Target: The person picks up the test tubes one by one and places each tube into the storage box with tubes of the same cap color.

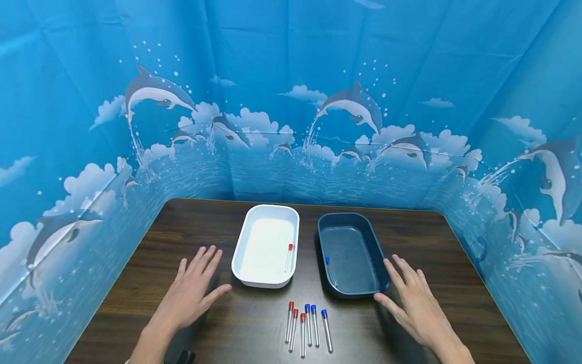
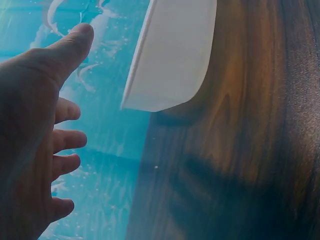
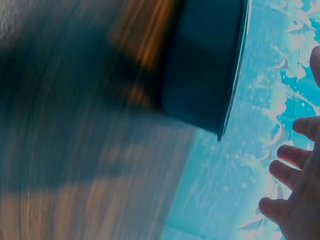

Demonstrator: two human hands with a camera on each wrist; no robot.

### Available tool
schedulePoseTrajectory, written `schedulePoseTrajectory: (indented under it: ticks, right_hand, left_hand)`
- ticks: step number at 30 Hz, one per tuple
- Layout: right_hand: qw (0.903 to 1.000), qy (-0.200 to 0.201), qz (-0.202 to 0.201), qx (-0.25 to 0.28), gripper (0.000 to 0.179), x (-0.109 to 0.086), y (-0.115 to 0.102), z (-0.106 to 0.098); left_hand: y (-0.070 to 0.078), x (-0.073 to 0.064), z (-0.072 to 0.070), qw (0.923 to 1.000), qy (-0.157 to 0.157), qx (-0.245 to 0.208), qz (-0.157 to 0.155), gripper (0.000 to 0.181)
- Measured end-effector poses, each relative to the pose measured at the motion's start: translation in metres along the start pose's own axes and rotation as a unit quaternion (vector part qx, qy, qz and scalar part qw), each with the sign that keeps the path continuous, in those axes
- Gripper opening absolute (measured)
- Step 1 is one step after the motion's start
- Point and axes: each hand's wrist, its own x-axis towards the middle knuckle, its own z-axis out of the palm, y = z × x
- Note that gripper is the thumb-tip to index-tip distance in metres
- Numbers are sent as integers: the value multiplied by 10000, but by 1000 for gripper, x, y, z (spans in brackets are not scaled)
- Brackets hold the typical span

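My left hand [image 1: 193, 293] hovers left of a white tray [image 1: 242, 258], fingers spread and holding nothing. To the right of a dark blue tray [image 1: 353, 292], my right hand [image 1: 411, 306] is spread too; its fingertips overlap the tray's edge in the head view, but a gap shows in the right wrist view. Inside the white tray lies a red-capped test tube [image 1: 288, 258]. The dark tray holds a blue-capped test tube [image 1: 331, 271]. Between the hands, three red-capped tubes [image 1: 302, 336] and three blue-capped tubes [image 1: 327, 331] lie side by side on the table.
The dark wooden table [image 1: 218, 333] has its far edge just behind both trays. A blue curtain [image 1: 273, 60] printed with dolphins surrounds it at the back and sides. A small black object [image 1: 185, 357] shows by the left wrist.
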Motion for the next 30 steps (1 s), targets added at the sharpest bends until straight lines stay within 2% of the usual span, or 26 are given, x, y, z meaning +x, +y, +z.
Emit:
schedulePoseTrajectory:
  ticks: [12,20,25,30]
  right_hand:
    - [9995,-159,-237,152,78,7,-38,18]
    - [9981,-213,-446,374,78,9,-70,32]
    - [9933,-792,-589,604,80,12,-91,42]
    - [9796,-1613,-815,874,82,18,-109,56]
  left_hand:
    - [-4,13,23,9989,-40,-439,-181,81]
    - [-8,20,38,9981,-126,-544,-273,81]
    - [-9,22,43,9977,-105,-609,-262,82]
    - [-11,24,48,9973,-109,-684,-241,83]
